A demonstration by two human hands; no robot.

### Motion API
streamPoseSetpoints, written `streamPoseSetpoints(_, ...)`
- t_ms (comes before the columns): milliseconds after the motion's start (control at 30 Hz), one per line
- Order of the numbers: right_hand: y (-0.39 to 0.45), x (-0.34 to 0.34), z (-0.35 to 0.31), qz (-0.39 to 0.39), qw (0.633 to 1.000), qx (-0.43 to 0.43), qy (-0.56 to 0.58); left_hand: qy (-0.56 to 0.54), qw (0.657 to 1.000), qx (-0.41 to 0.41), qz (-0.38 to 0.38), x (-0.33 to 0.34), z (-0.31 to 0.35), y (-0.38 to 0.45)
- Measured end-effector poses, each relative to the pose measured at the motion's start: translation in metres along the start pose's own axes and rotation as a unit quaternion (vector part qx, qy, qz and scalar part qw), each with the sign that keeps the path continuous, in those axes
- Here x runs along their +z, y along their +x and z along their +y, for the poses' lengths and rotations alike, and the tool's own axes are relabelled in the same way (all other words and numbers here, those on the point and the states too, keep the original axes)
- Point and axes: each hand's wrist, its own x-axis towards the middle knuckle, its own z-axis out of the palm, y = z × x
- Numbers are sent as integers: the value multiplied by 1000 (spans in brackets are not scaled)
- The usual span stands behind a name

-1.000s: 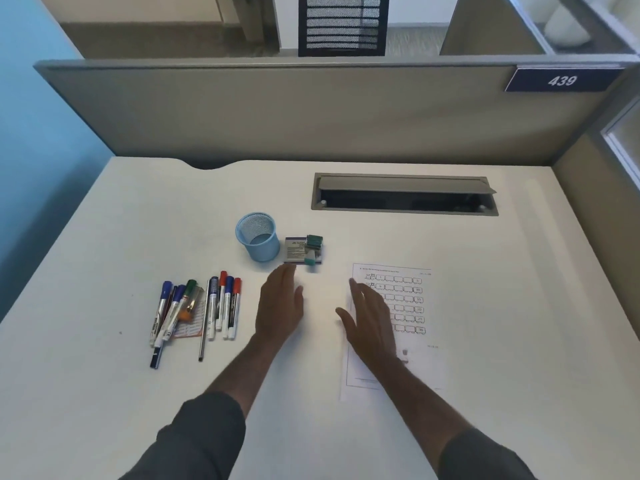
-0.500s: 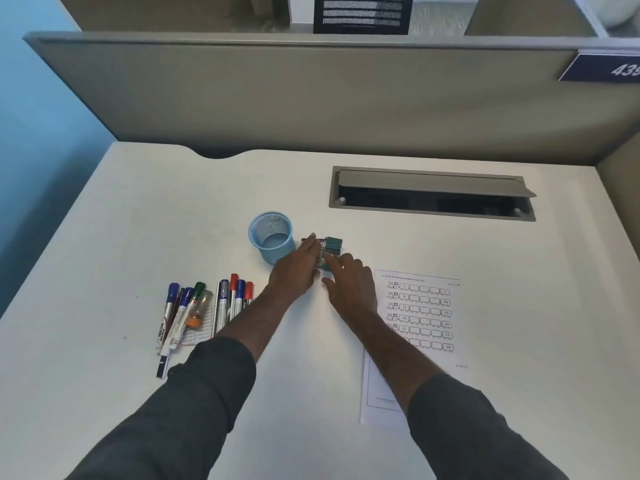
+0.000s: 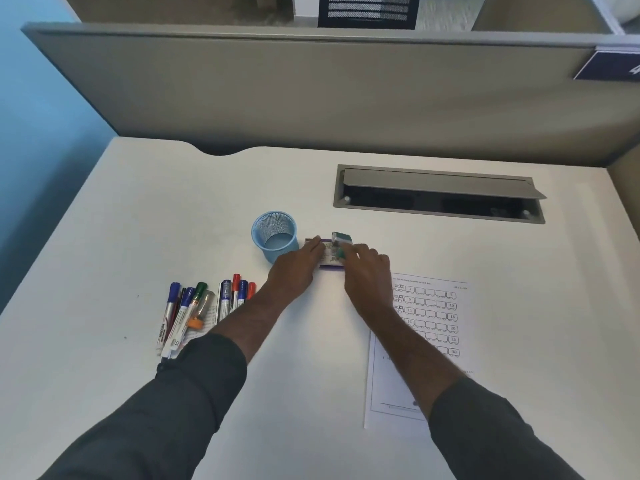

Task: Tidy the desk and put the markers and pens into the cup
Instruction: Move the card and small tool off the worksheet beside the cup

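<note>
markers [image 3: 207, 308] lie loose left of my left hand [image 3: 294, 271], cup [image 3: 275, 237] just beyond it. both hands rest on small box [image 3: 330, 258], right hand [image 3: 367, 271] too; grasp unclear. markers light, stiff, slick; take mid-barrel.

- The white desk [image 3: 138, 393] carried a blue mesh cup [image 3: 274, 235].
- Markers and pens [image 3: 204, 308] lay near-left.
- A worksheet [image 3: 426, 327] lay right.
- A small box [image 3: 330, 254] sat beside the cup.

I look down on an office cubicle: a white surface [image 3: 138, 216] with a cable hatch [image 3: 438, 194], grey partition walls [image 3: 277, 95], a numbered plate [image 3: 609, 65] and a printed worksheet [image 3: 429, 317].
</note>
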Motion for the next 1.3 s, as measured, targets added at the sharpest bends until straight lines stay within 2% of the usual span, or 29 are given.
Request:
streamPoseSetpoints(133, 6, -22, 17, 30, 995, 70, 60, -14, 1000, 9, 22, -14, 0, 3)
streamPoseSetpoints(233, 6, -37, 24, 47, 993, 85, 70, -21, 999, -9, 42, -23, 1, 7)
streamPoseSetpoints(367, -1, -43, 24, 27, 997, 39, 60, -33, 997, -24, 58, -27, 5, 11)
streamPoseSetpoints(600, 8, -28, 2, -73, 996, -31, 47, -61, 993, -37, 96, -26, 9, 15)
streamPoseSetpoints(1133, 26, -22, -9, -181, 981, -67, 1, -96, 987, -44, 118, -22, 10, 15)
streamPoseSetpoints(1300, 24, -26, -12, -188, 977, -91, -36, -92, 988, -47, 114, -25, 9, 17)
